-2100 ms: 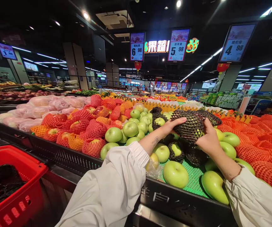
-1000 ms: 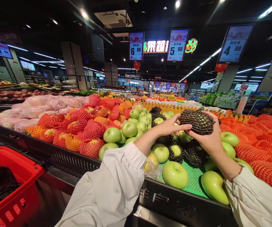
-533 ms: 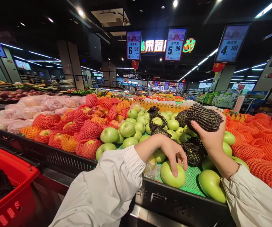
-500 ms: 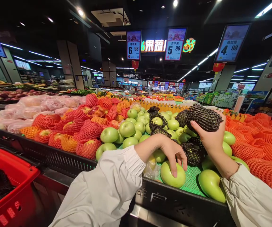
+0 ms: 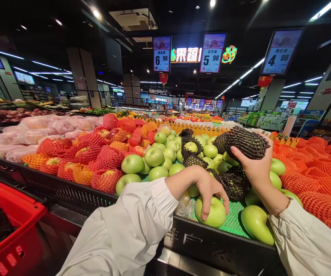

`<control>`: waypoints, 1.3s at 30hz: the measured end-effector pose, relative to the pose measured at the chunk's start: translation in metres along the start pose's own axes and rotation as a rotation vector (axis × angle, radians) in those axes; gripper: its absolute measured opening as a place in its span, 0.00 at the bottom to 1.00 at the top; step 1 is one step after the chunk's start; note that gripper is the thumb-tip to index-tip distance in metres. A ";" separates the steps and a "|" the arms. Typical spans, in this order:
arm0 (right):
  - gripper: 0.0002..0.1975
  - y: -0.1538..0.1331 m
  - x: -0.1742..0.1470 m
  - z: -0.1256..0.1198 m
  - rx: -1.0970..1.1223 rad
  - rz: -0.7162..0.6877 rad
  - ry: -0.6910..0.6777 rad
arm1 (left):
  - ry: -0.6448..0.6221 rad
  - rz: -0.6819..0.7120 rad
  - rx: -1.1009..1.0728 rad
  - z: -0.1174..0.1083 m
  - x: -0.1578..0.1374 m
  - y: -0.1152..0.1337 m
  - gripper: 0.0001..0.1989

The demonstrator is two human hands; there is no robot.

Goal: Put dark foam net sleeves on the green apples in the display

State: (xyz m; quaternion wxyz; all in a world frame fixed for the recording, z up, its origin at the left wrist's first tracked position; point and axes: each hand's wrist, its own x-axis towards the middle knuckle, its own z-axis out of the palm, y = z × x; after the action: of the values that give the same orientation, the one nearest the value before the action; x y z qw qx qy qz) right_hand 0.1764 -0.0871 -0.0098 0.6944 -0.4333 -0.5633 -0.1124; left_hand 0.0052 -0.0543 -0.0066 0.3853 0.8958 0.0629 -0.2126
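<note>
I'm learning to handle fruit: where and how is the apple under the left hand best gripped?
Likely on opposite sides of the apple, from above: its sides bulge outward, and the crate wall stands in front of it.

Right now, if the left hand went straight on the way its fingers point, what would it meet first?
The green apple just below the left hand, which seems to be touching it, though depth is hard to judge.
</note>
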 end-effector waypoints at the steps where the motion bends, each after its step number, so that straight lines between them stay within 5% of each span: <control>1: 0.37 0.000 0.000 0.000 -0.001 0.002 0.001 | 0.036 -0.010 0.000 -0.001 0.000 -0.001 0.32; 4: 0.37 0.001 0.001 0.000 0.011 -0.007 0.020 | 0.146 0.007 -0.081 -0.006 -0.007 -0.004 0.29; 7: 0.36 0.004 0.002 0.000 0.029 -0.008 0.037 | 0.281 0.208 -0.230 -0.015 -0.022 -0.002 0.27; 11: 0.35 0.009 0.002 -0.001 0.066 0.004 0.082 | 0.701 0.433 -0.388 -0.024 -0.042 0.001 0.26; 17: 0.37 0.006 0.010 -0.005 0.116 -0.003 0.166 | 1.401 0.174 -0.711 -0.032 -0.028 -0.006 0.27; 20: 0.34 0.003 0.014 -0.007 0.174 -0.054 -0.012 | 1.576 0.137 -0.895 -0.036 -0.019 -0.011 0.23; 27: 0.36 -0.017 -0.002 -0.005 0.144 -0.248 -1.030 | 1.556 0.145 -1.222 -0.042 -0.018 -0.021 0.18; 29: 0.38 -0.024 -0.008 -0.005 0.072 -0.256 -1.226 | 1.579 0.111 -1.245 -0.043 -0.017 -0.021 0.17; 39: 0.38 -0.042 -0.013 -0.010 -0.104 -0.212 -1.408 | 1.576 0.079 -1.209 -0.044 -0.014 -0.024 0.22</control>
State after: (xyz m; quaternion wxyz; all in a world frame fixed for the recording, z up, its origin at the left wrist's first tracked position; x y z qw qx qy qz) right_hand 0.1515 -0.1242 -0.0010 0.1293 -0.3785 -0.9110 0.1005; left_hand -0.0001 -0.0054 0.0102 0.6322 0.4355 0.3689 0.5240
